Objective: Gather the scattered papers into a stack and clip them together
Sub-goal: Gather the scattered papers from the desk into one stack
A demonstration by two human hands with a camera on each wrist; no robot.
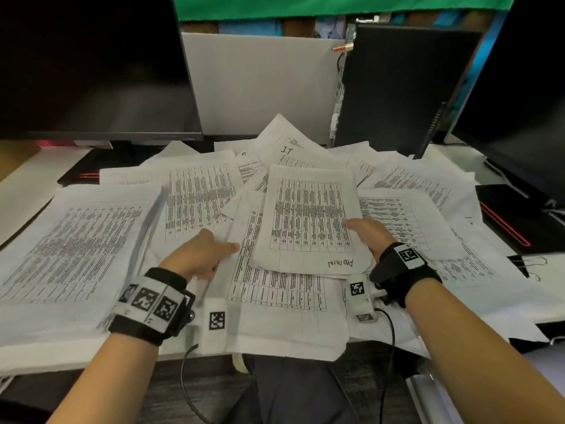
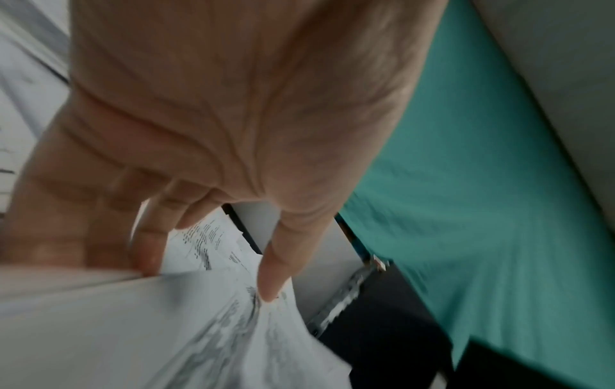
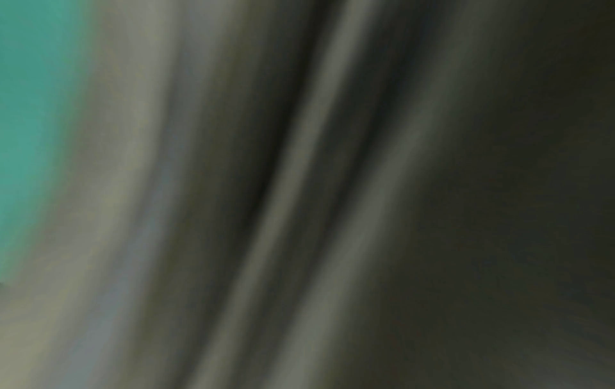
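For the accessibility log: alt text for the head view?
Both hands hold a small sheaf of printed sheets above a desk strewn with papers: left hand at its left edge, right hand at its right. Dark monitors stand behind.

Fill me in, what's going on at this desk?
A person is gathering printed papers strewn over a desk. The right hand grips the right edge of a small stack held in the middle, and the left hand pinches sheets at its left. Most papers still lie scattered, nothing is clipped and no clip is visible. The right wrist view is only blur.
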